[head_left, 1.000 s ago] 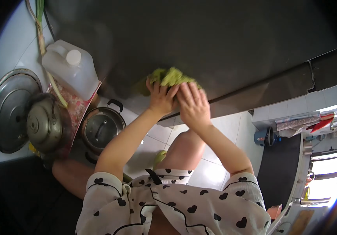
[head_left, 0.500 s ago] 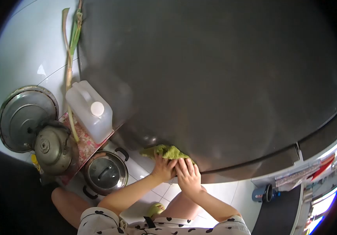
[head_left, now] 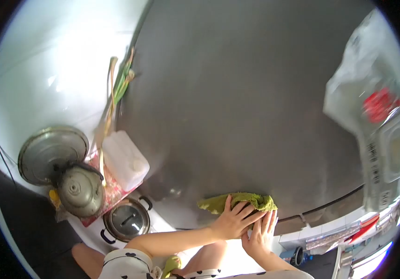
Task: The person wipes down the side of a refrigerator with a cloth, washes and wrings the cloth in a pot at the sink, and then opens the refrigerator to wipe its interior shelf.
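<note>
A green cloth point(head_left: 237, 203) is bunched against a large, smooth dark grey panel point(head_left: 246, 102), close to its lower edge. My left hand point(head_left: 231, 223) holds the cloth there from below, its fingers spread over the fabric. Beside it, my right hand point(head_left: 261, 236) grips the cloth's right end, fingers held close together and fingertips at the fabric. The two hands touch or overlap where the left fingers reach the right hand. Part of the cloth is hidden under the fingers.
To the left stand a metal kettle point(head_left: 80, 191), a large round lid point(head_left: 51, 153), a white plastic jug point(head_left: 126, 160) and a lidded pot point(head_left: 127, 221). A long green onion point(head_left: 116, 93) leans near the panel's left edge. At right hangs a clear plastic bag point(head_left: 353, 88).
Both hands and the cloth have shifted right along the panel's lower edge. My left fingers are spread wider. The view has turned, and the plastic bag now shows at right.
</note>
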Demonstrator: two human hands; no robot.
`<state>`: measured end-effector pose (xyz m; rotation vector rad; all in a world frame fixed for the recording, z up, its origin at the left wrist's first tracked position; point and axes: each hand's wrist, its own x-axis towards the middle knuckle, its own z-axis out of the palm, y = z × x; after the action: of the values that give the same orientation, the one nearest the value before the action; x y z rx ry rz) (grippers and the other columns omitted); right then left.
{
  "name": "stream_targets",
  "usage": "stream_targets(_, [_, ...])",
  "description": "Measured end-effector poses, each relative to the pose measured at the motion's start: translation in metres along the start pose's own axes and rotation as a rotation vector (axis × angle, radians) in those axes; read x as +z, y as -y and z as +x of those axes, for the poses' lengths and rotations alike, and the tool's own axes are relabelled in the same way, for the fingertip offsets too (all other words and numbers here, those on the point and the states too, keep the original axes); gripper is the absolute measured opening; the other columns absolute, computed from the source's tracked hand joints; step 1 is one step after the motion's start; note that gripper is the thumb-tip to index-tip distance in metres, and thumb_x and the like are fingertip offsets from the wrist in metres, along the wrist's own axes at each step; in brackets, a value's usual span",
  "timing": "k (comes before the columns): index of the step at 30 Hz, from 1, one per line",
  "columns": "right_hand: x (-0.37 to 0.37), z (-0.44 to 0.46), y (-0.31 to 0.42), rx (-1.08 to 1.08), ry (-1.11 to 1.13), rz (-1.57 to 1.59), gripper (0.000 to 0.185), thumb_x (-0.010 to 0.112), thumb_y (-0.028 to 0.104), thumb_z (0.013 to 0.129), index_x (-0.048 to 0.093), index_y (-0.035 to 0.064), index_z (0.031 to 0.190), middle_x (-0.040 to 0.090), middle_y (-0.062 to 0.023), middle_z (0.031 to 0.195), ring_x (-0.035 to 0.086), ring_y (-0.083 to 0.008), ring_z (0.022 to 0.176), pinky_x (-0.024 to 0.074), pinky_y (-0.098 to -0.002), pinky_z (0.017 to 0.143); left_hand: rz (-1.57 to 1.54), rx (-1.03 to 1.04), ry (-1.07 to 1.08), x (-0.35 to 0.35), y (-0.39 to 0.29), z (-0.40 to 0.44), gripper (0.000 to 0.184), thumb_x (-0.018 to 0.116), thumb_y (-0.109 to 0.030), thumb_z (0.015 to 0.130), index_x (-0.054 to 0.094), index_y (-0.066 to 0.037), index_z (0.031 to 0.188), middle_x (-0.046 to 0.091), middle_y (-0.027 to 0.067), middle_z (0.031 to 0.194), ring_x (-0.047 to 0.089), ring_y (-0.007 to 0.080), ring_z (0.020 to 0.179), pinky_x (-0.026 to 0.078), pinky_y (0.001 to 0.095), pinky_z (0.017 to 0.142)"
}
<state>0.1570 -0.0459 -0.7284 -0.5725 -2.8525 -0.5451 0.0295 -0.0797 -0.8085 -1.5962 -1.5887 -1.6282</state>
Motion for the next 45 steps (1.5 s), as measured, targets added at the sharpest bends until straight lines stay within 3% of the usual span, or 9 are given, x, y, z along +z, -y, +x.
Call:
stream_targets(5, [-0.048, 0.018, -0.014, -0.043, 0.072, -0.121, 0.076, 0.062, 0.024, 0.074, 0.032, -0.0111, 0.135, 0.022, -0.0337, 0.141, 0.018, -0.0536, 0.133, 0.0178, -0.0653, 0.105, 0.027, 0.039, 0.048, -0.017, -0.005, 0.034, 0.071, 0.068, -0.042, 0.071, 0.044, -0.03, 0.136, 0.047, 0.0076, 0.116, 0.045, 0.0294, 0.109, 0.027, 0.0731, 0.087])
stream_targets(9, [-0.075, 0.035, -0.014, -0.042, 0.025, -0.215, 0.059, 0.067, 0.029, 0.074, 0.052, 0.0058, 0.126, 0.037, -0.0181, 0.138, 0.035, -0.0393, 0.129, 0.0315, -0.0595, 0.1, 0.093, 0.043, 0.068, -0.021, 0.004, 0.048, 0.061, 0.068, -0.045, 0.07, 0.052, -0.035, 0.128, 0.048, 0.005, 0.113, 0.046, 0.0274, 0.104, 0.027, 0.0713, 0.088])
stream_targets(18, [-0.085, 0.049, -0.031, -0.116, -0.055, -0.139, 0.057, 0.065, 0.029, 0.073, 0.052, 0.0039, 0.122, 0.043, -0.0223, 0.127, 0.042, -0.0408, 0.118, 0.0364, -0.0522, 0.097, 0.129, -0.12, 0.292, -0.033, -0.018, 0.075, 0.057, 0.066, -0.041, 0.072, 0.052, -0.032, 0.127, 0.046, 0.0126, 0.122, 0.037, 0.0388, 0.119, 0.015, 0.0778, 0.094])
stream_targets(23, [-0.032, -0.011, -0.055, -0.121, 0.027, -0.053, 0.042, 0.06, 0.024, 0.078, 0.059, 0.0079, 0.117, 0.057, -0.0105, 0.121, 0.056, -0.0282, 0.106, 0.0463, -0.0438, 0.08, -0.087, -0.264, 0.367, -0.016, -0.027, 0.061, 0.057, 0.065, -0.036, 0.072, 0.053, -0.019, 0.125, 0.044, 0.016, 0.128, 0.038, 0.0434, 0.118, 0.017, 0.0744, 0.099])
stream_targets(27, [-0.064, -0.031, -0.068, -0.087, 0.188, 0.106, 0.036, 0.057, 0.02, 0.078, 0.062, 0.0083, 0.112, 0.059, -0.0105, 0.117, 0.058, -0.0278, 0.103, 0.0472, -0.0484, 0.079, -0.141, -0.188, 0.305, -0.006, -0.058, 0.074, 0.043, 0.061, -0.031, 0.078, 0.059, -0.009, 0.115, 0.058, 0.0166, 0.113, 0.051, 0.0363, 0.108, 0.034, 0.0565, 0.097])
stream_targets(29, [-0.142, -0.013, -0.066, -0.091, -0.033, -0.248, 0.033, 0.057, 0.019, 0.077, 0.064, 0.0068, 0.106, 0.058, -0.0126, 0.115, 0.057, -0.0287, 0.105, 0.0442, -0.0545, 0.084, -0.176, -0.25, 0.501, 0.02, -0.077, 0.07, 0.04, 0.059, -0.03, 0.082, 0.06, -0.008, 0.116, 0.059, 0.0167, 0.113, 0.055, 0.0349, 0.105, 0.04, 0.0496, 0.092])
stream_targets(32, [-0.164, -0.016, -0.085, 0.105, 0.062, 0.024, 0.031, 0.06, 0.02, 0.074, 0.064, 0.006, 0.101, 0.058, -0.0144, 0.113, 0.049, -0.0318, 0.115, 0.0373, -0.0549, 0.096, -0.057, -0.083, 0.382, -0.002, -0.118, 0.118, 0.04, 0.057, -0.028, 0.083, 0.059, -0.006, 0.117, 0.06, 0.0172, 0.114, 0.055, 0.0365, 0.106, 0.041, 0.0512, 0.091])
stream_targets(40, [-0.205, -0.035, -0.114, 0.216, -0.033, -0.043, 0.055, 0.059, 0.017, 0.076, 0.049, 0.0095, 0.13, 0.04, -0.0095, 0.141, 0.033, -0.0281, 0.134, 0.0255, -0.054, 0.107, -0.082, 0.079, 0.197, 0.017, -0.168, 0.161, 0.059, 0.06, -0.029, 0.084, 0.04, -0.001, 0.132, 0.054, 0.0273, 0.119, 0.054, 0.0437, 0.106, 0.042, 0.0465, 0.094])
stream_targets(45, [-0.218, -0.043, -0.139, 0.164, -0.068, -0.053, 0.059, 0.061, 0.015, 0.074, 0.048, 0.0078, 0.131, 0.036, -0.0124, 0.142, 0.029, -0.0325, 0.135, 0.0171, -0.0565, 0.11, -0.071, 0.015, 0.253, 0.028, -0.189, 0.168, 0.069, 0.06, -0.028, 0.084, 0.028, -0.002, 0.139, 0.032, 0.0296, 0.137, 0.031, 0.0506, 0.124, 0.023, 0.065, 0.097])
